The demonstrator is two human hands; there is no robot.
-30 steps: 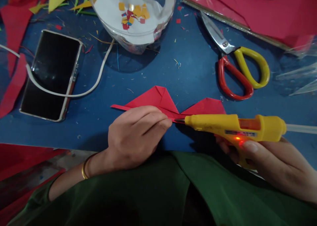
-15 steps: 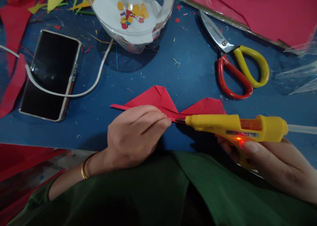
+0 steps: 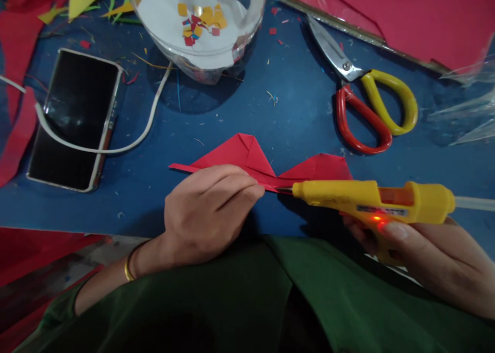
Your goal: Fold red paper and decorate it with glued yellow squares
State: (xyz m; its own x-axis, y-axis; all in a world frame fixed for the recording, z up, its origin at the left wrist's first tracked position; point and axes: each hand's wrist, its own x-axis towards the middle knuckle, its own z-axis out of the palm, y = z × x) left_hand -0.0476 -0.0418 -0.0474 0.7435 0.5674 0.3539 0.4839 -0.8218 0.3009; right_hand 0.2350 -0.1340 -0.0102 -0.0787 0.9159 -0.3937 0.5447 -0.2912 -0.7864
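A folded red paper piece with two pointed humps lies near the front edge of the blue table. My left hand pinches its lower strip, the fingertips pressed together at the middle. From the right, my right hand grips a yellow glue gun by its handle, with a red light glowing beside the thumb. The gun's metal nozzle points left and meets the paper's lower edge, just right of my left fingertips. A clear glue stick sticks out of the gun's back.
Scissors with red and yellow handles lie at the upper right, below a wrapped stack of red paper. A clear bowl holds paper bits. A phone under a white cable and paper scraps are on the left.
The glue gun in my right hand has shifted slightly right along the paper's edge. My left hand keeps its pinch. The whole view has drifted a little.
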